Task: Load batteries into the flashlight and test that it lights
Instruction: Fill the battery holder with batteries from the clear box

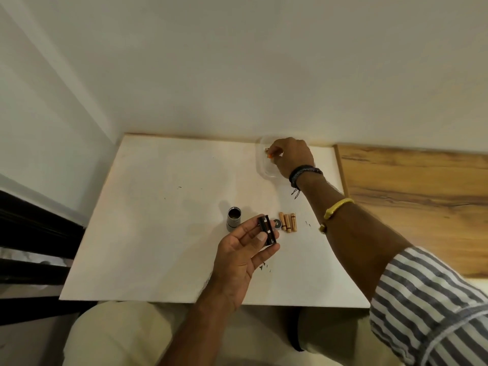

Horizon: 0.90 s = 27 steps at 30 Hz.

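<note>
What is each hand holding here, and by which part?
Left hand holds the black plastic battery holder by its lower end, thumb across it. Right hand pinches a small copper-coloured battery over the clear plastic container; the exact grip point is hidden.

We see a white tabletop (163,233) butted against a plain off-white wall (237,62), its surface speckled with small dark marks (265,266) near the front edge and a few more toward the middle. To its right we note a wood-grain surface (412,186) running along the same wall, and at far left a dark, slatted piece of furniture (31,233), too cut off for us to identify. Along the bottom we get beige trousers (116,336) under the table edge and a grey-and-white striped sleeve (433,307) at lower right.
</note>
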### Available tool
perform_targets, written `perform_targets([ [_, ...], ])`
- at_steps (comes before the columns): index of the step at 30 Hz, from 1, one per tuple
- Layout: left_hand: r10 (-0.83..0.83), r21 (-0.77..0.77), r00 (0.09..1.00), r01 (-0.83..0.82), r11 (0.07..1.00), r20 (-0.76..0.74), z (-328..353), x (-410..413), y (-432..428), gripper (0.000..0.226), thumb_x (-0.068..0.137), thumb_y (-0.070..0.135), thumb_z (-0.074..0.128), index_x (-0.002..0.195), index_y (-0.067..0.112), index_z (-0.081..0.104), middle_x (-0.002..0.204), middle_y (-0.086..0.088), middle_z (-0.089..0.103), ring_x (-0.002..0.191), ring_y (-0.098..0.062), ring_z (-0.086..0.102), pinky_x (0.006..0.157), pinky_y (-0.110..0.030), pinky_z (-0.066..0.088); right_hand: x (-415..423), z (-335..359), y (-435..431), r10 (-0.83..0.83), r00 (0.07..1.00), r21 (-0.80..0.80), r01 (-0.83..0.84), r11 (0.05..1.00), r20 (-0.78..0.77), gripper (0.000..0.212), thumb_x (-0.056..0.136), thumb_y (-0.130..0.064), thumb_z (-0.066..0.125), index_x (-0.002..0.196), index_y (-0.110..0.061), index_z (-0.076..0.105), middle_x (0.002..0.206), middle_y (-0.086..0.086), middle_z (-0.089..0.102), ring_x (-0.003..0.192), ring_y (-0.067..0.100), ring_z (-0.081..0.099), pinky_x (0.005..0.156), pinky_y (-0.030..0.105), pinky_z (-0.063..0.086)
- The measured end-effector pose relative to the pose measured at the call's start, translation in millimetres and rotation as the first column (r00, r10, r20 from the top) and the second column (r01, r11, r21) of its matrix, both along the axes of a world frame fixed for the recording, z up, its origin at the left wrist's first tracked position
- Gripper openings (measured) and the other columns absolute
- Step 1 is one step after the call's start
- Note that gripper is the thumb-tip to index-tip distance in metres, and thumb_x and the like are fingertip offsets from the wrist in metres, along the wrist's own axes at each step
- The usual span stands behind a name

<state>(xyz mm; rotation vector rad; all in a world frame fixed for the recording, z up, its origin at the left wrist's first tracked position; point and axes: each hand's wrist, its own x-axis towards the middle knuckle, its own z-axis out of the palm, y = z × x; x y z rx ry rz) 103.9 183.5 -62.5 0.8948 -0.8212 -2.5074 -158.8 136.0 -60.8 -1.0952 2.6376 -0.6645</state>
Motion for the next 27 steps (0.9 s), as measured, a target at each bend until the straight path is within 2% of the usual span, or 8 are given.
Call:
perform_targets([
  [2,-0.002,-0.017,1.0,0.002,1.0,0.019,0,0,0,0.037,0.093,0.001,0.062,0.13,0.006,0.062,0.123,-0.015,0.073,0.113,-0.032,0.071,0.082,-0.036,0.062,12,9,11,0.0,0.996,-0.197,0.017,0.98,0.086,0.015,0.088,-0.005,0.07,0.096,-0.016,0.077,0.097,-0.001,0.076,0.093,0.018,0.067,0.087,0.036,0.057],
  [4,-0.002,-0.032,1.0,0.003,0.999,0.026,3,0,0,0.037,0.093,0.0,0.062,0.129,0.006,0.062,0.123,-0.015,0.073,0.113,-0.032,0.071,0.082,-0.036,0.062,31,20,29,0.001,0.986,-0.369,0.061,0.928,0.165,0.015,0.091,-0.008,0.069,0.101,-0.017,0.074,0.092,-0.006,0.073,0.086,0.012,0.066,0.081,0.027,0.056],
  [7,-0.004,-0.038,1.0,0.005,0.999,0.024,8,2,0,0.037,0.093,0.0,0.063,0.13,0.006,0.062,0.122,-0.016,0.073,0.112,-0.033,0.071,0.083,-0.037,0.062,62,35,62,0.053,0.936,-0.501,0.138,0.854,0.348,0.02,0.096,-0.009,0.063,0.11,-0.019,0.071,0.09,-0.004,0.071,0.083,0.013,0.071,0.07,0.028,0.063],
  [9,-0.004,-0.05,1.0,0.005,0.999,0.024,12,4,1,0.037,0.093,0.0,0.063,0.13,0.005,0.061,0.122,-0.016,0.073,0.112,-0.033,0.071,0.083,-0.037,0.062,81,43,85,0.081,0.89,-0.528,0.191,0.828,0.448,0.02,0.097,-0.004,0.061,0.11,-0.016,0.071,0.089,0.001,0.072,0.083,0.018,0.075,0.069,0.034,0.065],
  [12,-0.002,-0.088,1.0,0.004,0.996,0.029,17,10,2,0.036,0.094,-0.002,0.062,0.13,0.003,0.061,0.122,-0.017,0.073,0.111,-0.033,0.072,0.083,-0.037,0.062,108,48,118,0.085,0.815,-0.542,0.299,0.786,0.573,0.019,0.096,-0.004,0.063,0.111,-0.013,0.07,0.09,0.007,0.071,0.085,0.023,0.077,0.074,0.039,0.065],
  [18,-0.029,-0.184,0.998,0.039,0.982,0.057,23,24,7,0.038,0.096,-0.001,0.062,0.132,0.008,0.061,0.121,-0.017,0.073,0.112,-0.033,0.071,0.089,-0.043,0.061,157,47,166,0.116,0.684,-0.541,0.449,0.711,0.72,0.017,0.095,-0.006,0.068,0.11,-0.013,0.071,0.094,0.016,0.076,0.09,0.029,0.077,0.08,0.043,0.064],
  [21,-0.057,-0.217,0.997,0.067,0.974,0.052,23,33,13,0.039,0.096,-0.001,0.063,0.133,0.011,0.061,0.119,-0.019,0.073,0.111,-0.035,0.071,0.09,-0.043,0.06,173,48,178,0.089,0.677,-0.537,0.489,0.687,0.73,0.015,0.092,-0.009,0.072,0.106,-0.014,0.074,0.089,0.012,0.077,0.085,0.03,0.076,0.076,0.044,0.065],
  [27,-0.114,-0.214,0.993,0.12,0.969,0.044,21,43,21,0.041,0.095,-0.001,0.064,0.134,0.01,0.061,0.123,-0.018,0.072,0.112,-0.036,0.071,0.087,-0.041,0.06,185,52,188,0.053,0.698,-0.542,0.504,0.672,0.714,0.021,0.09,-0.009,0.075,0.11,-0.009,0.073,0.093,0.012,0.079,0.084,0.03,0.077,0.072,0.043,0.065],
])
